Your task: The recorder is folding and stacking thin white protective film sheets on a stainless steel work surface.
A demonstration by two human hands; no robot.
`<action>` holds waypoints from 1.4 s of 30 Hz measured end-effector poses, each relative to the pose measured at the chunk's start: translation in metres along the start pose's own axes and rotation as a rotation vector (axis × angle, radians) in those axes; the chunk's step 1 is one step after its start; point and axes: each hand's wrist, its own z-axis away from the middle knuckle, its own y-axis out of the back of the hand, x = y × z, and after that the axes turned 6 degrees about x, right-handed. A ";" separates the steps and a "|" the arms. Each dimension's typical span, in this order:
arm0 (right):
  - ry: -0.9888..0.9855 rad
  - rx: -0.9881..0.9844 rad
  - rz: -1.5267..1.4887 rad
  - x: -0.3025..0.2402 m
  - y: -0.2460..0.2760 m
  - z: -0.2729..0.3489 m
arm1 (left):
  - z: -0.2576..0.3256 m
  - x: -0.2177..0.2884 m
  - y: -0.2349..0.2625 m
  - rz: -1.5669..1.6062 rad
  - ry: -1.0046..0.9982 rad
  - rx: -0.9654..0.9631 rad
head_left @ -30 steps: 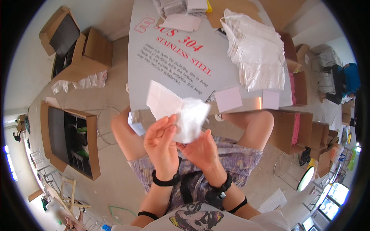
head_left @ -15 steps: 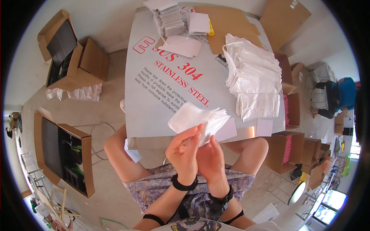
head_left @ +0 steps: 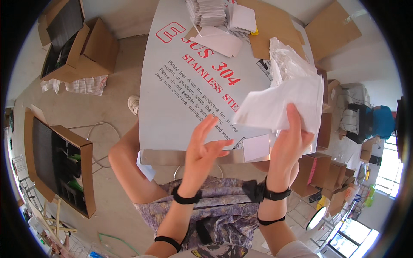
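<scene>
My right hand [head_left: 286,148] grips a bundle of thin white sheets [head_left: 271,103] at the table's right side, with the index finger stretched across its top. The bundle is slightly blurred and covers the lower part of a pile of crinkled white sheets [head_left: 290,62]. Whether the bundle touches that pile I cannot tell. Away to the left, my left hand [head_left: 201,150] hovers by the table's front edge, its fingers spread and nothing in them. Between the hands, a small white card [head_left: 256,148] lies at the front edge.
The table [head_left: 180,120] wears a printed grey protective film. At its far side are stacked white papers [head_left: 211,15], a loose white sheet [head_left: 219,41] and flat cardboard [head_left: 275,26]. Open cartons [head_left: 81,172] stand on the floor at left, more at right. Another person [head_left: 380,122] is at far right.
My right hand has carried the bundle rightward to the white pile. My left hand has let go of it and opened. The view has shifted slightly.
</scene>
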 end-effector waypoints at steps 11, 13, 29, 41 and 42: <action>0.623 -0.596 0.883 0.168 -0.134 0.025 | 0.001 0.020 0.083 -0.182 -0.035 0.292; 0.659 -0.672 1.006 0.175 -0.145 0.036 | 0.001 0.021 0.088 -0.204 -0.049 0.291; 0.257 -0.841 0.520 0.111 0.066 0.023 | -0.104 -0.008 0.028 -1.333 -0.627 -0.088; 0.255 -0.750 0.350 0.124 0.108 -0.018 | -0.183 -0.019 0.003 -1.955 -0.891 -0.204; 0.245 -0.732 0.357 0.130 0.112 -0.022 | -0.185 -0.018 0.003 -1.924 -0.862 -0.221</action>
